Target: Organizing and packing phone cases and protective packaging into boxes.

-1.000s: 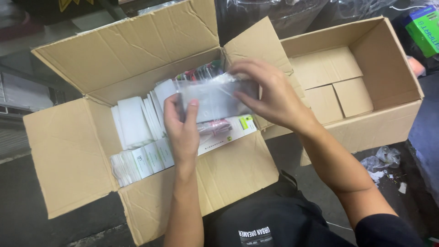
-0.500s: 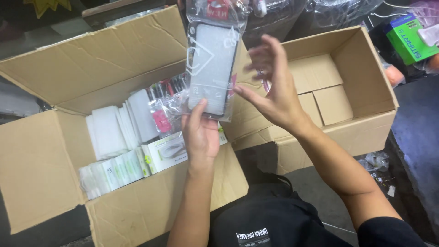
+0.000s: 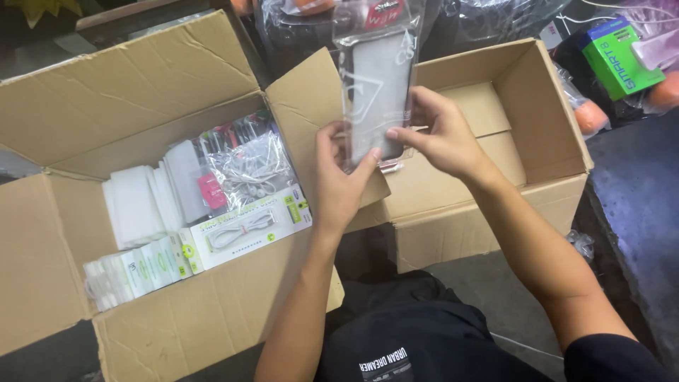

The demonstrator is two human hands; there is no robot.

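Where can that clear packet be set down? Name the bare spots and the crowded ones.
Bare: the floor of the right box, bordered by its cardboard walls, shows nothing but its own bottom flaps. Crowded: the left box is packed with white packets, a bagged cable and a flat white carton. Both the left hand and right hand hold the clear packet over the flap between the boxes.

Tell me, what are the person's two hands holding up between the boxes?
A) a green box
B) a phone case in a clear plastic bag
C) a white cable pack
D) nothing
B: the left hand and right hand both grip a bagged phone case, held upright.
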